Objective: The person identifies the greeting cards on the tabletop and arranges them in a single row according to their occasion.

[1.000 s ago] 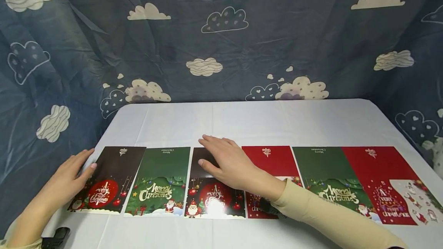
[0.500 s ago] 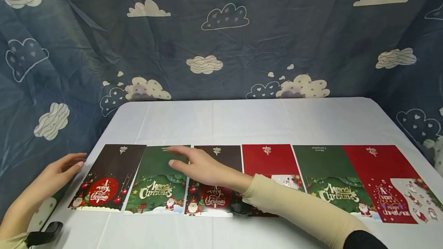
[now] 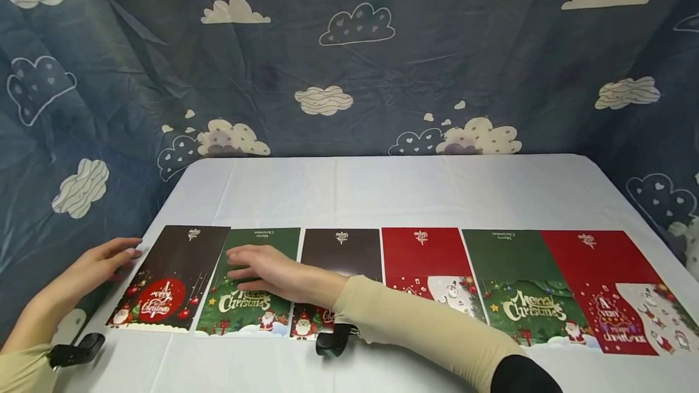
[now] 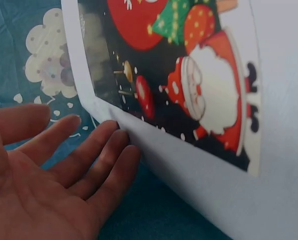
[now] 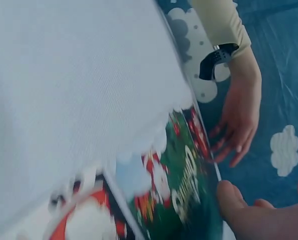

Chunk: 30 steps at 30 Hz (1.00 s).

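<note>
A row of Christmas cards lies opened flat across the white table. My right hand [image 3: 273, 268] is over the green card [image 3: 248, 305], second from the left, with loosely straight fingers and nothing held. Whether it touches the card cannot be told. Just off the table's left edge is my left hand [image 3: 90, 272], beside the leftmost dark card [image 3: 188, 259]. In the left wrist view that hand's relaxed, spread fingers [image 4: 106, 160] hold nothing, near the corner of the dark card with the Santa [image 4: 214, 85].
To the right lie another dark card [image 3: 341, 253], a red card [image 3: 420, 253], a second green card [image 3: 508, 259] and a second red card [image 3: 601, 259]. The white tablecloth [image 3: 382, 190] extends behind them. A dark blue cloud-print curtain [image 3: 415, 65] surrounds the table.
My right hand has moved left, from over the third card to over the green second one. The left hand has drawn slightly away from the leftmost card. The cards have stayed in place.
</note>
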Tool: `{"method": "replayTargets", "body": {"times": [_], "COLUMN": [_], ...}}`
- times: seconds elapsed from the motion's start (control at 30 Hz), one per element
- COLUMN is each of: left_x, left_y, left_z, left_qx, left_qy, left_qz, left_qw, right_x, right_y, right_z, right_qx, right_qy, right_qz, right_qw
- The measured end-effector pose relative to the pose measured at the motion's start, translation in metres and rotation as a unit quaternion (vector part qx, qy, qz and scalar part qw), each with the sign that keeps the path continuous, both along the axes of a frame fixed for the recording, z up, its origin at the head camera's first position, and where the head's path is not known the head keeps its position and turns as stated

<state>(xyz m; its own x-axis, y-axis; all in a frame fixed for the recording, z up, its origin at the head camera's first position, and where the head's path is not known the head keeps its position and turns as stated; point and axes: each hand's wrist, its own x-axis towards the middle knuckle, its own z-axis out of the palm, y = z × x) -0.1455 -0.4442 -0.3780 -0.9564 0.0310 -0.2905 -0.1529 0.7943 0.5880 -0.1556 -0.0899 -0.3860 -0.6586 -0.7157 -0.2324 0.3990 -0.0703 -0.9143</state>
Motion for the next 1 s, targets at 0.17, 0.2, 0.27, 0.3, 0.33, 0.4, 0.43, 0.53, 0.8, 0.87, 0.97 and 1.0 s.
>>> {"method": "replayTargets", "body": {"times": [0.17,0.2,0.27,0.3,0.33,0.4,0.43,0.53,0.8,0.87,0.97,1.0], "left_x": [0.002,0.002,0.004,0.004,0.004,0.005,0.005,0.004,0.003,0.003,0.003,0.002], "left_y": [0.006,0.007,0.010,0.011,0.012,0.015,0.015,0.017,0.015,0.015,0.013,0.012], "left_z": [0.002,0.002,0.002,0.002,0.002,0.001,0.001,0.000,-0.004,-0.003,-0.003,-0.004], "left_qx": [-0.007,-0.008,-0.013,-0.015,-0.018,-0.023,-0.024,-0.029,-0.008,0.002,0.033,0.045], "left_qy": [0.005,0.008,0.015,0.017,0.018,0.017,0.016,0.012,-0.002,-0.012,-0.019,-0.017], "left_qz": [0.011,0.012,0.014,0.015,0.016,0.018,0.020,0.024,0.024,0.027,0.030,0.035], "left_qw": [0.9999,0.9999,0.9997,0.9996,0.9995,0.9994,0.9994,0.9992,0.9997,0.9995,0.9988,0.9982], "right_x": [0.003,0.003,0.004,0.005,0.006,0.007,0.008,0.008,0.012,0.013,0.012,0.012], "right_y": [-0.023,-0.027,-0.035,-0.039,-0.042,-0.047,-0.049,-0.053,-0.055,-0.054,-0.054,-0.054], "right_z": [-0.004,-0.004,-0.005,-0.006,-0.007,-0.008,-0.009,-0.011,-0.012,-0.013,-0.016,-0.017], "right_qx": [-0.035,-0.039,-0.048,-0.052,-0.054,-0.059,-0.061,-0.068,-0.095,-0.103,-0.114,-0.117], "right_qy": [-0.071,-0.080,-0.097,-0.107,-0.118,-0.134,-0.141,-0.152,-0.170,-0.177,-0.188,-0.191], "right_qz": [0.006,0.008,0.007,0.004,-0.002,-0.012,-0.016,-0.027,-0.049,-0.052,-0.061,-0.064], "right_qw": [0.997,0.996,0.994,0.993,0.992,0.989,0.988,0.986,0.980,0.977,0.974,0.972]}}
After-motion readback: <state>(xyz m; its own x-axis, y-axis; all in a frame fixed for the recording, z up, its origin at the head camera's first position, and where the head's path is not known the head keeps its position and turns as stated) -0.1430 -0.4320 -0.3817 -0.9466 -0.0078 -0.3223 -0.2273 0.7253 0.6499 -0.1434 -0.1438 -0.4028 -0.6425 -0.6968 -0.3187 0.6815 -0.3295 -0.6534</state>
